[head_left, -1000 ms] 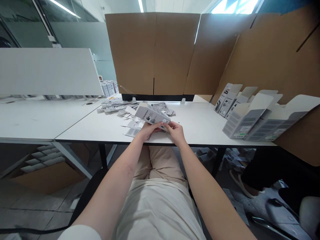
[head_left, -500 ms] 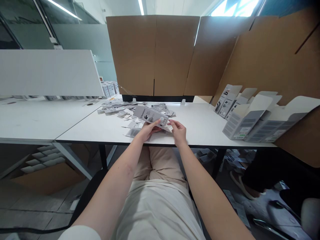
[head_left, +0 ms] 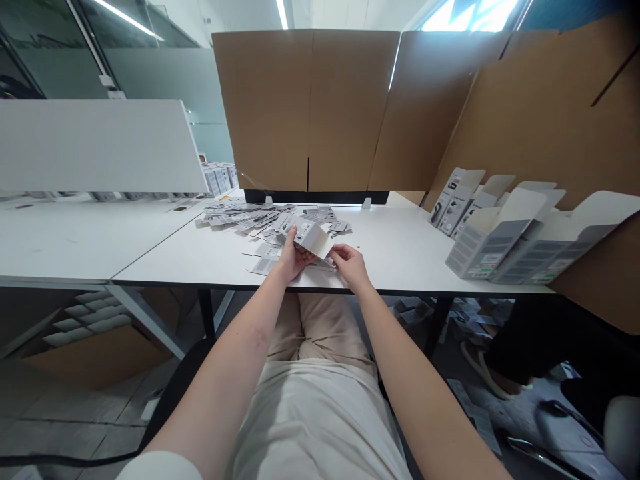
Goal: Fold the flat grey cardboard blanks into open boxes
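Note:
A white and grey printed carton (head_left: 311, 233) is held over the front of the table, unfolded into a box shape with one end towards me. My left hand (head_left: 294, 259) is closed round it, thumb on the upper side and fingers underneath. At the near right corner, my right hand (head_left: 350, 264) pinches the edge of an end flap. Flattened cartons (head_left: 240, 217) of the same print lie in a loose pile behind and under my left hand.
Several open cartons (head_left: 475, 247) with raised flaps stand at the table's right. Cardboard panels (head_left: 350, 113) screen the back and right side. A white divider (head_left: 95, 143) stands at the left. Another person's foot (head_left: 493, 373) is on the floor at right.
The flat carton has opened into a box shape, and its end has turned towards me. My left thumb has moved up along it; my right hand has shifted slightly left and down.

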Demonstrator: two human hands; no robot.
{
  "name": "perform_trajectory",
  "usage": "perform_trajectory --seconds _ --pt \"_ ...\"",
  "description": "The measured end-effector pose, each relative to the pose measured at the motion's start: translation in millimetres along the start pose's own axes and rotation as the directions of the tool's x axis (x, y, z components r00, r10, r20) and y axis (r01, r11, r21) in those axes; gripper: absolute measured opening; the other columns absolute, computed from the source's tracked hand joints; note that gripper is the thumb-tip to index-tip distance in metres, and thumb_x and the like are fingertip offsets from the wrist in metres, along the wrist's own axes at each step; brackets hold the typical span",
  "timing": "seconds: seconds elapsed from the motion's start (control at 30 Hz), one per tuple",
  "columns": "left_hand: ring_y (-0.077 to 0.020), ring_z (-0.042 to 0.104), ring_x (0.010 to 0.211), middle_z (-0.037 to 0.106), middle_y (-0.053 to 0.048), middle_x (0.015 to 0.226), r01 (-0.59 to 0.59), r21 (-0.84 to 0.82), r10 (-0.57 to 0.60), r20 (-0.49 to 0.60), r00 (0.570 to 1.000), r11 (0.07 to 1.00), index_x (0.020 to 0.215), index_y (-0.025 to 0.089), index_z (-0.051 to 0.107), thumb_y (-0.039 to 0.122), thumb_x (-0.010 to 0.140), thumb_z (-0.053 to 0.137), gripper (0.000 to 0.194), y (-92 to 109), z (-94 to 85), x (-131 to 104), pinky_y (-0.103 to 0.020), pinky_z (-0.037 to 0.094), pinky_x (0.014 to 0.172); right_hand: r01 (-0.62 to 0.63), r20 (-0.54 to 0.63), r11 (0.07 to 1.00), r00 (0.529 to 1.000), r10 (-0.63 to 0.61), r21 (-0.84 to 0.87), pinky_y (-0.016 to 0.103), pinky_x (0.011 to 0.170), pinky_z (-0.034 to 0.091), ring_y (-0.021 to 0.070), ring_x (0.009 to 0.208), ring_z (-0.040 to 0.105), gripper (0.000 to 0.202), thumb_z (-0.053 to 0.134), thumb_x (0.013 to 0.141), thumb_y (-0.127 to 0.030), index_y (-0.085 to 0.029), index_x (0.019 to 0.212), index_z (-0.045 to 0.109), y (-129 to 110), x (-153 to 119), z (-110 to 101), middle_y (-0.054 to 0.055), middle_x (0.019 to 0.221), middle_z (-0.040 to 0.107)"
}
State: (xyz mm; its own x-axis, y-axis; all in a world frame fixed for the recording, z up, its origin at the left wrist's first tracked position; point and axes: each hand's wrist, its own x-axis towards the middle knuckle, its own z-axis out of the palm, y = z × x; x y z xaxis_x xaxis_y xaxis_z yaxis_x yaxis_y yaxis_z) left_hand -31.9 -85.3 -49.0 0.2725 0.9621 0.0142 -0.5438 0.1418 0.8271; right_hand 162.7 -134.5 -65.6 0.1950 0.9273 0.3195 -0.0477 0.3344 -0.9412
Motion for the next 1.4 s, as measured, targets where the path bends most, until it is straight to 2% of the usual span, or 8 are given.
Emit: perform_trajectory --seconds 0.2,0.33,0.63,0.8,0.93,1.13,1.27,1.4 --pt "-0.037 0.085 0.105 0.087 -0.015 0.107 0.033 -0.051 -0.037 -0.066 0.997 0.998 0.125 0.021 0.08 0.086 0.097 0.08 0.071 1.8 5.1 -2.8 -0.046 0.072 0.093 0.014 0.053 1.0 0.999 -0.014 -0.005 0.039 0.064 0.056 0.0196 0.064 0.062 0.073 0.099 0.066 -0.087 -0.024 0.1 0.084 -7.9 -4.2 -0.9 0.007 0.088 0.084" --pt "-0.0331 0.084 0.095 0.086 -0.014 0.102 0.053 -0.057 -0.057 -0.072 0.996 0.997 0.123 0.02 0.08 0.082 0.101 0.077 0.065 2.3 6.4 -4.2 -0.042 0.071 0.087 0.013 0.026 1.0 1.0 -0.014 0.026 0.038 0.06 0.054 0.0185 0.059 0.059 0.081 0.104 0.054 -0.092 -0.024 0.093 0.083 -10.3 -5.1 -1.2 0.001 0.072 0.074" --pt "-0.0388 0.087 0.111 0.089 -0.015 0.109 0.043 -0.06 -0.046 -0.046 0.998 0.997 0.124 0.022 0.08 0.082 0.101 0.076 0.065 5.5 8.4 -8.0 -0.046 0.072 0.093 0.028 0.056 0.998 0.998 -0.031 0.049 0.039 0.061 0.055 0.0176 0.06 0.059 0.078 0.105 0.055 -0.091 -0.024 0.092 0.088 -14.1 -8.4 -1.4 0.006 0.085 0.083" --pt "-0.039 0.087 0.113 0.089 -0.014 0.109 0.031 -0.033 -0.031 0.02 0.999 0.999 0.12 0.022 0.079 0.079 0.096 0.081 0.062 6.1 10.1 -10.4 -0.047 0.071 0.099 0.021 0.088 1.0 0.996 -0.021 0.004 0.038 0.06 0.053 0.0186 0.06 0.06 0.079 0.104 0.055 -0.094 -0.025 0.089 0.085 -13.9 -8.1 -1.8 0.006 0.083 0.082" --pt "-0.0402 0.088 0.113 0.089 -0.013 0.104 0.028 -0.015 -0.027 0.059 0.998 1.0 0.116 0.023 0.078 0.076 0.092 0.084 0.059 5.4 10.8 -11.0 -0.051 0.071 0.101 0.028 0.13 0.998 0.991 -0.021 -0.051 0.038 0.06 0.053 0.0181 0.059 0.057 0.08 0.097 0.062 -0.1 -0.025 0.087 0.085 -14.5 -8.7 -0.7 0.009 0.089 0.086" --pt "-0.0388 0.087 0.109 0.088 -0.012 0.101 0.019 0.0 -0.019 0.084 0.996 1.0 0.112 0.022 0.078 0.079 0.085 0.089 0.064 4.6 10.9 -12.9 -0.048 0.071 0.099 0.051 0.21 0.992 0.977 -0.025 -0.12 0.039 0.062 0.054 0.0193 0.058 0.057 0.082 0.085 0.073 -0.107 -0.025 0.076 0.084 -16.9 -12.0 1.4 0.009 0.08 0.084" --pt "-0.0365 0.087 0.101 0.086 -0.01 0.095 -0.006 0.027 0.002 0.144 0.99 1.0 0.109 0.022 0.078 0.081 0.083 0.091 0.066 3.9 13.0 -16.5 -0.047 0.071 0.096 0.045 0.236 0.989 0.972 -0.011 -0.138 0.04 0.064 0.056 0.0219 0.061 0.061 0.084 0.084 0.072 -0.108 -0.024 0.076 0.084 -15.6 -11.7 3.0 0.011 0.083 0.085" --pt "-0.0438 0.088 0.11 0.088 -0.013 0.101 -0.004 0.065 -0.011 0.228 0.974 0.998 0.115 0.022 0.081 0.084 0.086 0.089 0.068 3.6 15.7 -21.3 -0.053 0.071 0.1 0.037 0.209 0.986 0.978 -0.002 -0.161 0.041 0.065 0.055 0.0226 0.061 0.061 0.087 0.083 0.069 -0.111 -0.025 0.07 0.081 -11.4 -9.9 2.9 0.011 0.076 0.082"
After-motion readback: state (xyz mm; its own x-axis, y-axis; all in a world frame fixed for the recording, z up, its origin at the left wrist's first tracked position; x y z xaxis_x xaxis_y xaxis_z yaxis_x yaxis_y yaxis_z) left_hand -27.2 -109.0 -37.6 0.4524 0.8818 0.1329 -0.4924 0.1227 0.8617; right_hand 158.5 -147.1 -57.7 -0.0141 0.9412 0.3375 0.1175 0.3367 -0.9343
